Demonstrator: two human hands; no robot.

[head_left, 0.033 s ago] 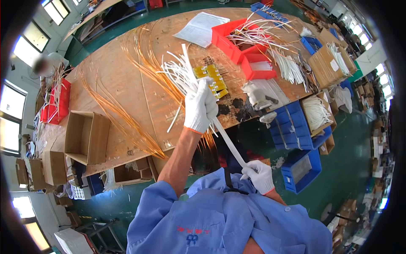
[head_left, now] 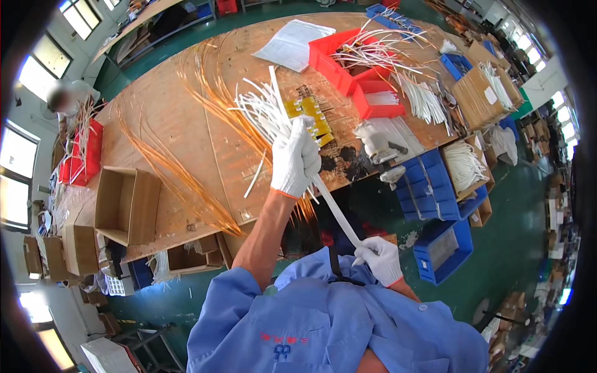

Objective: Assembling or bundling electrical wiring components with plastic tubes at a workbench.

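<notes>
My left hand [head_left: 295, 158], in a white knit glove, is closed around a bundle of thin white tubes [head_left: 264, 110] whose loose ends fan out over the table. From beneath that fist a long white strip [head_left: 339, 211] slants down to my right hand [head_left: 380, 260]. My right hand, gloved too, pinches its lower end close to my body. Whether the strip is one flat band or several tubes side by side I cannot tell. Beside the bundle lie orange-brown wires [head_left: 236, 118] and yellow pieces [head_left: 317, 119]. One loose white tube [head_left: 255, 174] rests left of my wrist.
Red bins [head_left: 336, 65] with white tubes and a paper sheet [head_left: 292, 45] sit at the far side. An open cardboard box [head_left: 127, 205] stands on the left. Blue crates [head_left: 429, 186] are at the right edge. Another person [head_left: 71, 99] is at the far left.
</notes>
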